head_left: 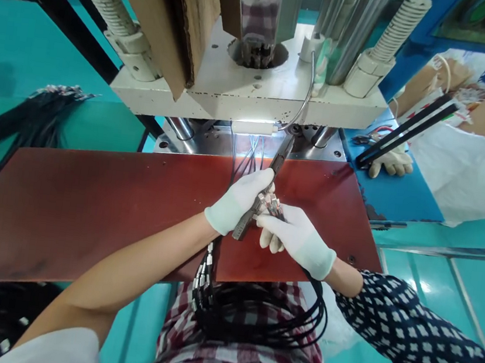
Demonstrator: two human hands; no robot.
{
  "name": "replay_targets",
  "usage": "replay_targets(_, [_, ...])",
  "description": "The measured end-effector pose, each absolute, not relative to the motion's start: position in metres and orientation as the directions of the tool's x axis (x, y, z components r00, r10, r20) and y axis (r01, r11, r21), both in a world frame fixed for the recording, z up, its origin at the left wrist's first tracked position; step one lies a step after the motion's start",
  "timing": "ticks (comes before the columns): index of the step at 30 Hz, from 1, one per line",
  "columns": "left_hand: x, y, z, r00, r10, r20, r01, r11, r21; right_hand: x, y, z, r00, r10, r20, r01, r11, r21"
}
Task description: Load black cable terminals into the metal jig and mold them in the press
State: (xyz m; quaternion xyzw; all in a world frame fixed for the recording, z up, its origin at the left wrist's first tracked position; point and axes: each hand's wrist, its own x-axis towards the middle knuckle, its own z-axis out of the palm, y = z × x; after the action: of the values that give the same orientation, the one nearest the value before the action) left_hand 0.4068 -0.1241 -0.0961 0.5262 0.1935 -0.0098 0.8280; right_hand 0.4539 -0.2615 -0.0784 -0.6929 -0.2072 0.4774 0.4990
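My left hand (244, 198), in a white glove, is wrapped round a long dark metal tool (278, 161) that slants up towards the machine. Close against it on the right, my gloved right hand (295, 235) grips a bunch of cables by their silvery metal connectors (271, 205). Black cables (260, 325) from the bunch hang in a loop over my lap, with more metal ends (203, 277) along the loop's left side. Thin wires (251, 153) run from under the machine's white light bar (253, 128) towards my left hand.
A white press plate (253, 97) spans the top, above a reddish-brown board (111, 206). Black cable bundles (32, 126) lie at the left. Used gloves (393, 161) rest on a blue surface (413, 196), beside white bags (456, 172).
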Motion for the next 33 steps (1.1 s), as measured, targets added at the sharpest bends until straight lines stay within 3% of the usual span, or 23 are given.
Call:
replay_targets(5, [0.403, -0.131, -0.094, 0.905, 0.383, -0.186, 0.118, 0.195, 0.974, 0.445, -0.259, -0.079, 0.496, 0.725, -0.479, -0.157, -0.467, -0.870])
replay_targets(11, [0.401, -0.130, -0.094, 0.920, 0.369, -0.132, 0.122, 0.050, 0.991, 0.442, -0.262, -0.090, 0.482, 0.758, -0.440, -0.153, -0.421, -0.894])
replay_targets(17, [0.395, -0.124, -0.095, 0.958, 0.238, -0.161, 0.120, 0.176, 0.977, 0.452, -0.276, -0.086, 0.618, 0.771, -0.154, 0.045, -0.230, -0.972])
replay_targets(24, [0.394, -0.121, -0.098, 0.985, 0.111, -0.129, 0.099, 0.245, 0.964, 0.467, -0.283, -0.083, 0.424, 0.840, -0.339, -0.093, -0.332, -0.939])
replay_targets(33, [0.393, -0.122, -0.096, 0.988, 0.098, -0.115, 0.090, 0.233, 0.968, 0.463, -0.272, -0.083, 0.514, 0.784, -0.348, -0.052, -0.376, -0.925])
